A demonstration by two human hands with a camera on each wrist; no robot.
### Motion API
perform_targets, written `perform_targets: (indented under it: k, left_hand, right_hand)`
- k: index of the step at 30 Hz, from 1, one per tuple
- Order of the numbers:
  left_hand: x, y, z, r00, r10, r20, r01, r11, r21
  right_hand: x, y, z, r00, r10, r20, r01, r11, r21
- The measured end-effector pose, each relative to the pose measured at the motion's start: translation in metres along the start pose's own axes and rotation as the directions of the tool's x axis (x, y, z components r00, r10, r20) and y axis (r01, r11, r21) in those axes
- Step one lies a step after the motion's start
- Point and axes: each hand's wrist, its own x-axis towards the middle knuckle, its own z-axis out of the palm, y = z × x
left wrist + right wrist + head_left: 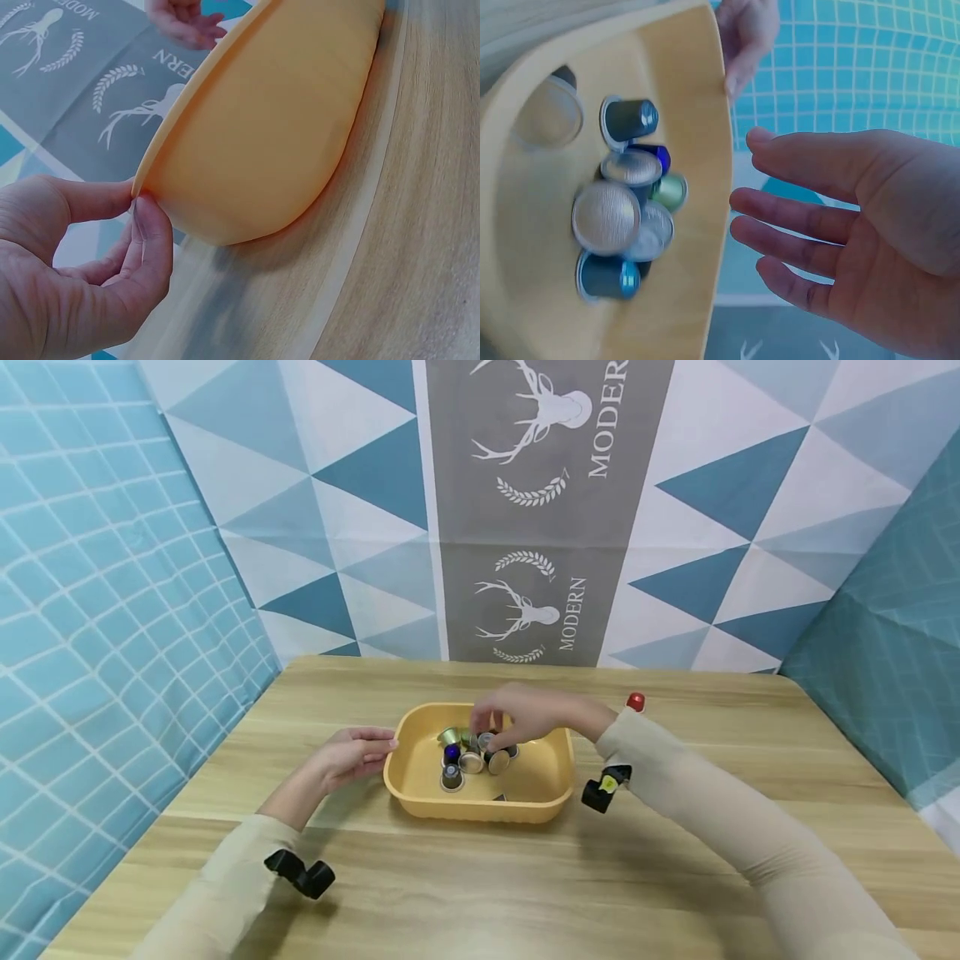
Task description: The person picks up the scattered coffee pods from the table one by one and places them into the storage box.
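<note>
A yellow plastic basin (480,811) stands on the table with several coffee capsules (452,777) heaped inside it, some showing silvery foil lids. My left hand (352,753) pinches the basin's left rim between thumb and forefinger, plain in the left wrist view, where the basin's outer wall (262,142) fills the middle. Over the capsules hovers my right hand (517,710), its fingers spread and pointing down in the head view. In the right wrist view this hand (855,225) holds nothing, and a green capsule (670,192) and a dark teal capsule (609,275) lie in the heap.
A red capsule (636,701) stands on the wooden table (465,885) behind my right forearm. Black wrist cameras (300,872) sit on both sleeves. Patterned cloth walls (367,510) enclose the table at the back and sides.
</note>
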Motion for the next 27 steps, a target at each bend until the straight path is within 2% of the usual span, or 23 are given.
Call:
perform_targets:
  k: [10, 21, 27]
  left_hand:
    - [-0.005, 0.002, 0.000, 1.000, -0.008, 0.003, 0.008, 1.000, 0.019]
    - [0.000, 0.005, 0.001, 1.000, 0.002, -0.006, -0.002, 1.000, 0.015]
    - [-0.002, 0.003, 0.003, 1.000, -0.006, -0.002, 0.006, 1.000, 0.004]
  right_hand:
    - [-0.038, 0.012, -0.003, 0.986, 0.142, -0.085, -0.141, 0.990, 0.013]
    - [-0.067, 0.034, -0.001, 0.958, 0.176, -0.225, -0.186, 0.982, -0.026]
    - [-0.078, 0.045, 0.008, 0.939, 0.194, -0.284, -0.213, 0.976, -0.041]
